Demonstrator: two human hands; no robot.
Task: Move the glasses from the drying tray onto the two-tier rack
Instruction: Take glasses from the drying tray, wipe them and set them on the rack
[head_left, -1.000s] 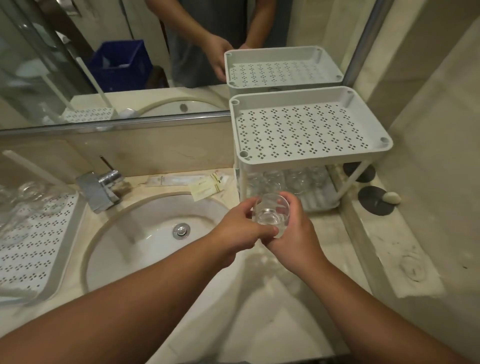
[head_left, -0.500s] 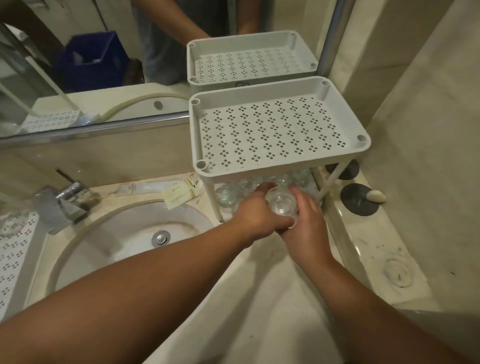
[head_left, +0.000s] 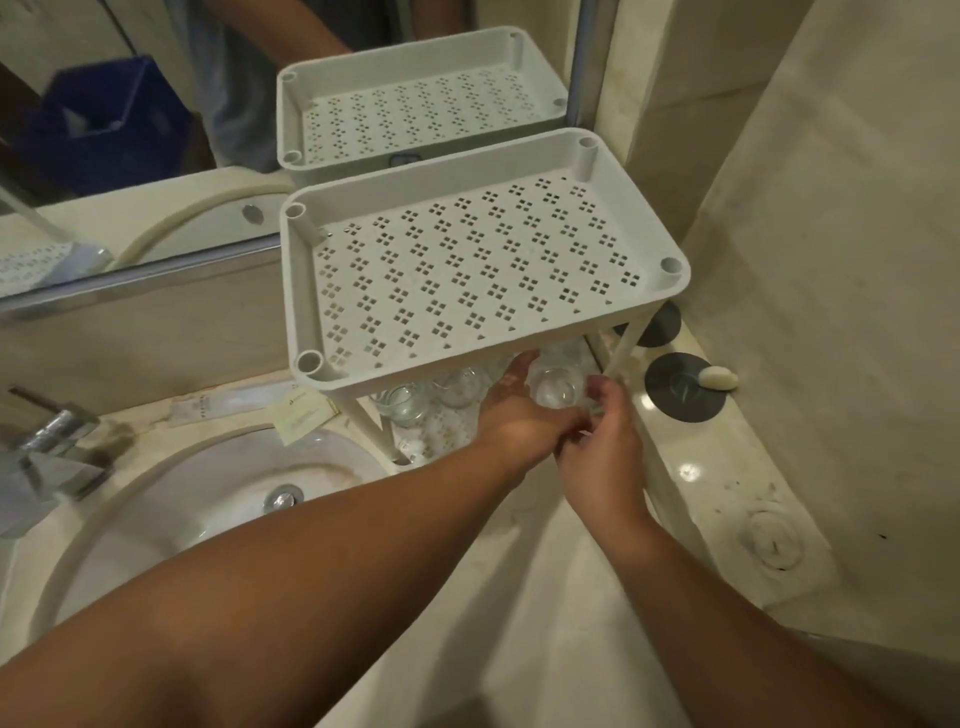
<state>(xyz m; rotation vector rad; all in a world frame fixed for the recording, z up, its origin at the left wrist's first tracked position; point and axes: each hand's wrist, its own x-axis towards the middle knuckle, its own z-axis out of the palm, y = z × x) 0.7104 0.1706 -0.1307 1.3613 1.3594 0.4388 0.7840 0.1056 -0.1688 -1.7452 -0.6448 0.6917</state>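
Both hands meet at centre right of the frame, under the front edge of the two-tier rack (head_left: 483, 270). Between them sits a clear glass (head_left: 555, 388), mouth up, at the lower tier: the left hand (head_left: 519, 423) wraps its left side with fingers reaching up behind the rim, and the right hand (head_left: 602, 447) pinches its right side, thumb raised beside the rack's front right leg. Whether the glass already rests on the lower tier cannot be told, as the hands cover its base. More glasses (head_left: 402, 405) stand just to the left of it on the lower tier, partly hidden by the perforated upper tier, which holds nothing. Left of the rack, at lower left of the frame, lies the round sink (head_left: 156, 499), with a metal faucet (head_left: 49, 447) at the far left edge. Two dark round pads (head_left: 680, 400) lie on the ledge right of the rack, a small pale object (head_left: 718, 378) resting on the nearer one.
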